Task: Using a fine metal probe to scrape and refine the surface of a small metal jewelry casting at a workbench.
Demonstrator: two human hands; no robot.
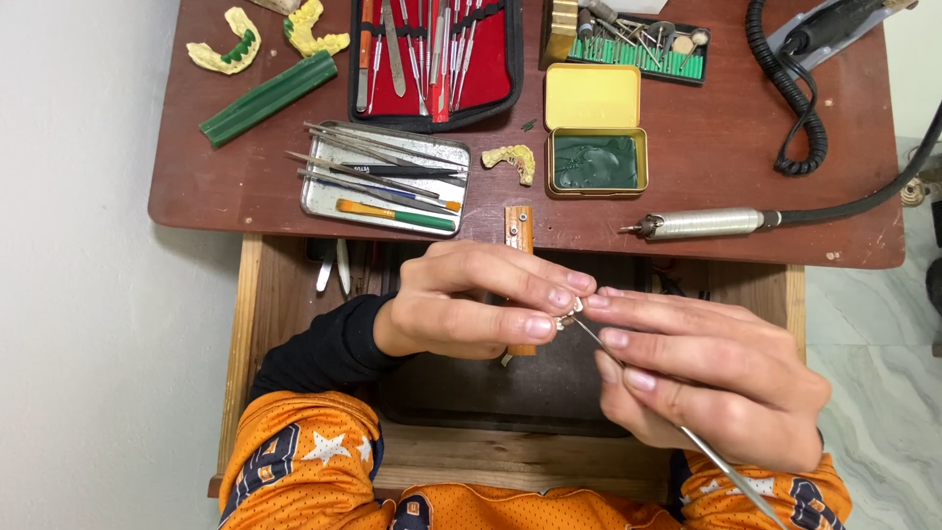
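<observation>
Reddish wood bench [245,186] w/ open drawer [285,294] below held a metal tray of tools [385,179] & green wax tin [596,162]. Over the drawer, right hand [716,378] gripped a thin metal instrument [721,459]; left hand [471,304] pinched a tiny metal piece [567,316] at its tip.

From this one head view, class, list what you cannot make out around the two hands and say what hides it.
- Small metal piece: pinched by the left hand, too small and covered by fingertips to identify.
- Thin metal tool in the right hand: its far end is cut off by the bottom edge.
- Open drawer: contents shadowed and hidden behind both hands.
- Coiled cable: cut off by the top edge.
</observation>
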